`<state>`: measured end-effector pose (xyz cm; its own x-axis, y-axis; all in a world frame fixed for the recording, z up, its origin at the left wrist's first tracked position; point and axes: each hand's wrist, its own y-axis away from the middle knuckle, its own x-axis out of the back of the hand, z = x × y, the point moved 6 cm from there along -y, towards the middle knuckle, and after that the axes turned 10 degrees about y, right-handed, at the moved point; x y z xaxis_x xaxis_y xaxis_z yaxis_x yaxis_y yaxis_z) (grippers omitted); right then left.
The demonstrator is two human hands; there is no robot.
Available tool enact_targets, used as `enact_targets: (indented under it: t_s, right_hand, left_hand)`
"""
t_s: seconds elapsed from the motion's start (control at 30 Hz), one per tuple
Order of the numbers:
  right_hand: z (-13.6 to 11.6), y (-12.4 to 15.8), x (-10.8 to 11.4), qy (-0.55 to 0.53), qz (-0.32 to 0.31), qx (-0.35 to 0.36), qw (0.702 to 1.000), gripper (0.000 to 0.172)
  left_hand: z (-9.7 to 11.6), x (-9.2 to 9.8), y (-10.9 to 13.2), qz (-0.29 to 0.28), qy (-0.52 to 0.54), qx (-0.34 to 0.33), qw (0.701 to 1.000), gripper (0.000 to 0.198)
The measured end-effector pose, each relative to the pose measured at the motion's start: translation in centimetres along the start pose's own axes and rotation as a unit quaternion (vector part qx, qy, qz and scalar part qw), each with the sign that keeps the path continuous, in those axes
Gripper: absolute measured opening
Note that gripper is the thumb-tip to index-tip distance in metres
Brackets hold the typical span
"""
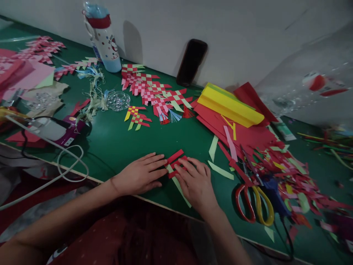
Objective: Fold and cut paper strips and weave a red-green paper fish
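Note:
Both my hands rest on the green table [116, 143] near its front edge. My left hand [140, 173] lies flat with fingers stretched out, its tips touching a small weave of red and pale green paper strips [174, 162]. My right hand [196, 180] lies over the weave's right side, fingers spread and pressing the strips down. A pale green strip [182, 191] runs from the weave under my right hand toward the table edge.
Finished woven paper pieces [154, 92] lie across the table's middle. Red and yellow paper sheets [228, 106], cut strips and scissors [255, 202] crowd the right. A water bottle [103, 40] and a phone [192, 62] stand by the wall. A glue gun [55, 129] with cable lies left.

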<state>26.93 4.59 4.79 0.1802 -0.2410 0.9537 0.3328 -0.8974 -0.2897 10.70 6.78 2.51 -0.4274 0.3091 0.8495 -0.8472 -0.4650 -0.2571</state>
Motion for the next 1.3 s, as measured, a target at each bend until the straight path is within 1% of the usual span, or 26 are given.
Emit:
enact_targets:
  t_s: [0.17, 0.33, 0.4, 0.53, 0.67, 0.87, 1.03, 1.17, 1.3]
  right_hand:
    - [0.1, 0.2, -0.6, 0.010, -0.006, -0.002, 1.000, 0.023]
    - [0.5, 0.9, -0.5, -0.008, -0.001, -0.042, 0.999, 0.026]
    - [0.5, 1.1, -0.5, -0.013, -0.008, -0.054, 0.998, 0.023]
    - [0.3, 1.0, -0.9, -0.023, -0.014, -0.066, 0.997, 0.012]
    - [0.4, 0.5, -1.3, -0.027, -0.009, -0.083, 0.996, 0.010]
    - [0.4, 0.1, -1.5, -0.014, 0.011, -0.090, 0.996, 0.009]
    - [0.0, 0.4, -0.8, -0.024, 0.019, -0.090, 0.995, 0.011]
    - [-0.8, 0.9, -0.4, -0.014, 0.002, -0.079, 0.997, 0.014]
    - [-1.2, 0.8, -0.7, 0.000, 0.005, -0.094, 0.996, 0.014]
  left_hand:
    - [0.1, 0.0, -0.1, -0.008, -0.001, 0.000, 1.000, 0.039]
    - [0.1, 0.2, -0.2, -0.011, 0.001, 0.003, 1.000, 0.039]
    - [0.1, 0.2, -0.2, -0.009, 0.003, 0.004, 1.000, 0.039]
    - [0.1, 0.2, -0.3, -0.009, 0.003, 0.007, 1.000, 0.038]
    - [0.1, 0.2, -0.3, -0.016, 0.004, 0.007, 1.000, 0.039]
    - [0.1, 0.1, -0.3, -0.022, 0.001, 0.010, 1.000, 0.038]
    - [0.0, 0.1, -0.3, -0.024, 0.008, 0.013, 1.000, 0.039]
    - [0.0, 0.1, -0.3, -0.020, 0.015, 0.014, 1.000, 0.039]
    - [0.0, 0.1, -0.3, -0.015, 0.020, 0.016, 1.000, 0.039]
